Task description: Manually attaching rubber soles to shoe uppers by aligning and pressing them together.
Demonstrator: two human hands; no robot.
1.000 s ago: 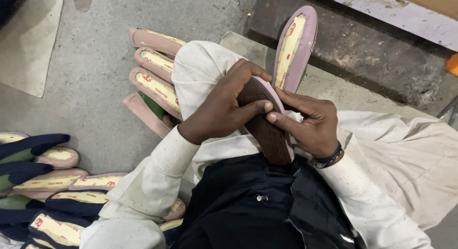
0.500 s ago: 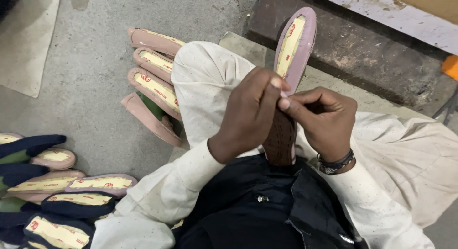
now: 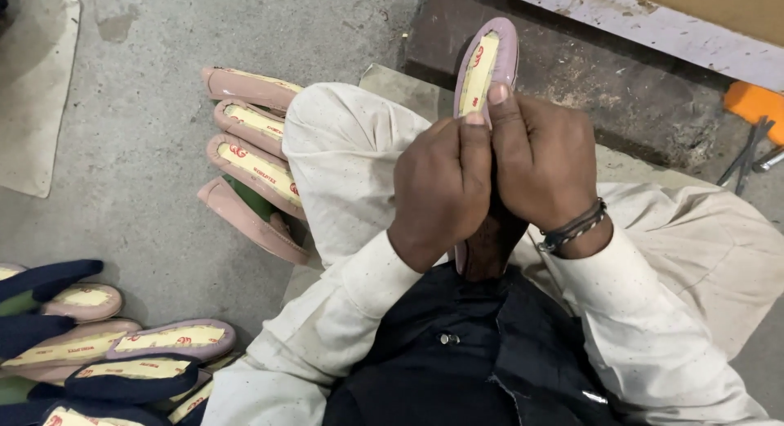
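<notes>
**Both hands pinch a pink slipper sole above the lap**

The left hand (image 3: 441,189) and right hand (image 3: 543,169) press side by side around 1 pink sole (image 3: 488,66) with a yellow insole, held upright over the person's lap. Both thumbs pinch its near face; the toe end stands clear above the fingers (the lower end is hidden behind the hands). A dark bracelet (image 3: 576,227) circles the right wrist. On the concrete floor (image 3: 147,132), left of the raised knee, 4 more pink soles (image 3: 249,160) lie in a row. At the floor's lower left corner sits a heap of finished slippers with navy straps (image 3: 106,369). An orange-handled tool (image 3: 755,107) lies near the right edge.
</notes>
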